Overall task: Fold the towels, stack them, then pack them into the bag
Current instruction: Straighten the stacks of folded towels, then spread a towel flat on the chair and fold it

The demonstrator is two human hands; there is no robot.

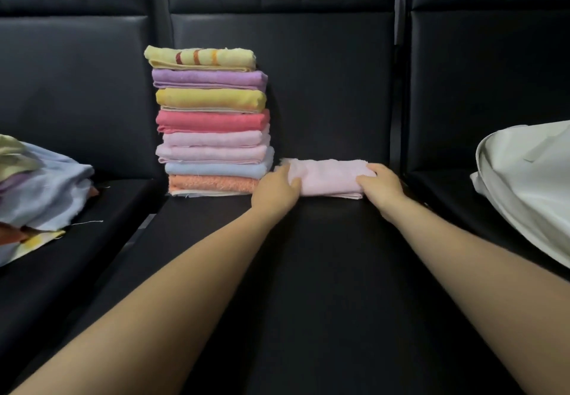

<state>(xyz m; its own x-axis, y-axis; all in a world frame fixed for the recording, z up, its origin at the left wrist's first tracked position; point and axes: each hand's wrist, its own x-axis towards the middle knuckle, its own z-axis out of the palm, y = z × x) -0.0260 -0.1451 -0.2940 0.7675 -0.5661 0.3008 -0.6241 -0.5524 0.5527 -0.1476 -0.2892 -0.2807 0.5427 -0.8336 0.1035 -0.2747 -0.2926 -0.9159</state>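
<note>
Both the left hand point(277, 185) and the right hand point(377, 185) gripped the ends of a folded pink towel point(328, 178) lying at three o'clock of the stack point(211, 120). Unfolded towels point(43, 191) waited at nine o'clock, the bag point(530, 178) at three, apparently unpacked.

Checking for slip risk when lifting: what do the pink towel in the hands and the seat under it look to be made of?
Pink towel: soft woven cloth, matte, with frayed edges. Seat: looks like black leather or vinyl, smooth with a faint sheen and stitched panels; which one cannot be told.
</note>
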